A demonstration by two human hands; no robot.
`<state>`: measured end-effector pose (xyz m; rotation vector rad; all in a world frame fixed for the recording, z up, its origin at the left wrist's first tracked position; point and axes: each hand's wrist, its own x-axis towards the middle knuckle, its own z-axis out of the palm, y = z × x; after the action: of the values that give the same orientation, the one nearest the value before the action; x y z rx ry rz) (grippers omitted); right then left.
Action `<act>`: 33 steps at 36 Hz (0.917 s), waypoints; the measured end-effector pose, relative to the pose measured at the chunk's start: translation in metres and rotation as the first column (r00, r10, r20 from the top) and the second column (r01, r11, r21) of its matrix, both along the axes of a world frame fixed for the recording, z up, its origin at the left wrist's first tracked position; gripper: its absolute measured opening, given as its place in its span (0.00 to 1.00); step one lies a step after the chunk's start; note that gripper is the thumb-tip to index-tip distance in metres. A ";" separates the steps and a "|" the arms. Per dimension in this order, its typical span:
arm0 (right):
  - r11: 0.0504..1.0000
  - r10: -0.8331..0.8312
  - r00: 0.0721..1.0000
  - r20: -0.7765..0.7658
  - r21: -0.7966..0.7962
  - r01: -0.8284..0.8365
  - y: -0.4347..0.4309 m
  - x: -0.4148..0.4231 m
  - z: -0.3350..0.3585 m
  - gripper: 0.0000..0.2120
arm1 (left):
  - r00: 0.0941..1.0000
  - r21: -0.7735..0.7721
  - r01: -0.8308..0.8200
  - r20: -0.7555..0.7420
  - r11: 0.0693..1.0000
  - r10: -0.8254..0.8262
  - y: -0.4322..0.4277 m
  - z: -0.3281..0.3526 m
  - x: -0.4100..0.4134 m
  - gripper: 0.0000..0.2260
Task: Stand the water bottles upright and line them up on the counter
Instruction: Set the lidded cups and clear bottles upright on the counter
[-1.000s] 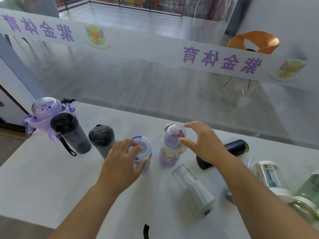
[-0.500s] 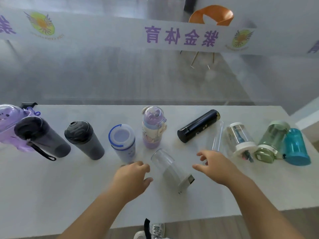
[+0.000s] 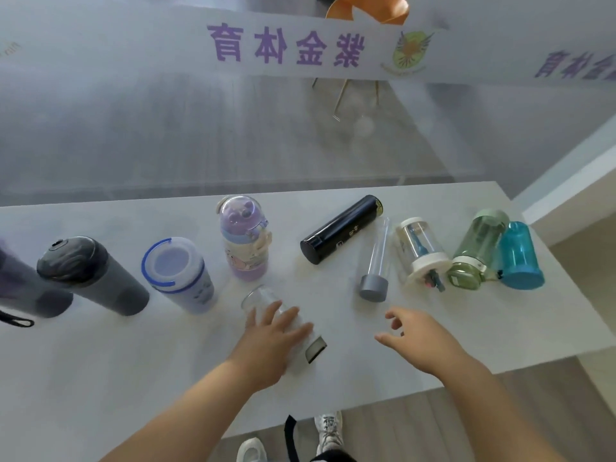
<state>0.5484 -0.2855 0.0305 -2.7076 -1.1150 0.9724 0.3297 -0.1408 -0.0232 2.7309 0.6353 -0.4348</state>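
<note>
A clear bottle [image 3: 257, 299] with a white cap end lies on the white counter [image 3: 100, 368]. My left hand [image 3: 266, 345] covers its middle, fingers draped across it. My right hand [image 3: 420, 338] hovers open to its right, holding nothing. Upright in a row stand a dark grey bottle [image 3: 90, 275], a blue-rimmed bottle [image 3: 180, 275] and a purple cartoon bottle [image 3: 245, 238]. Lying on their sides are a black flask [image 3: 340, 230], a slim clear bottle with a grey cap [image 3: 375, 261], a cream-capped clear bottle [image 3: 421, 251], a green bottle [image 3: 476, 251] and a teal bottle [image 3: 518, 255].
Another dark bottle [image 3: 20, 288] is cut off at the left edge. A glass panel with a lettered white band [image 3: 286, 45] rises behind the counter. The counter's right end [image 3: 566, 295] is just past the teal bottle. My shoes [image 3: 328, 431] show below the near edge.
My view has swung right and down. My left hand left the blue-rimmed bottle and came down onto the lying clear bottle. My right hand drew back from the purple bottle toward me.
</note>
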 end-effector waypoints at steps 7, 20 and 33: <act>0.998 0.047 0.999 -0.014 -0.046 -0.048 -0.001 0.041 0.002 0.24 | 0.984 0.050 -0.052 -0.167 0.997 0.060 -0.014 0.006 0.038 0.42; 0.983 0.178 0.983 -0.039 -0.035 -0.180 0.017 0.094 -0.002 0.24 | 0.930 0.076 -0.349 0.154 0.934 0.335 -0.019 0.001 0.071 0.37; 0.910 0.410 0.910 0.059 0.041 -0.412 0.052 0.122 -0.010 0.23 | 0.424 -0.552 -0.547 0.466 0.630 0.777 -0.006 0.031 0.090 0.43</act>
<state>0.6708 -0.2335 0.0200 -2.5152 -1.7439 0.9024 0.4202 -0.1464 0.0079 1.8311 1.2162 0.6037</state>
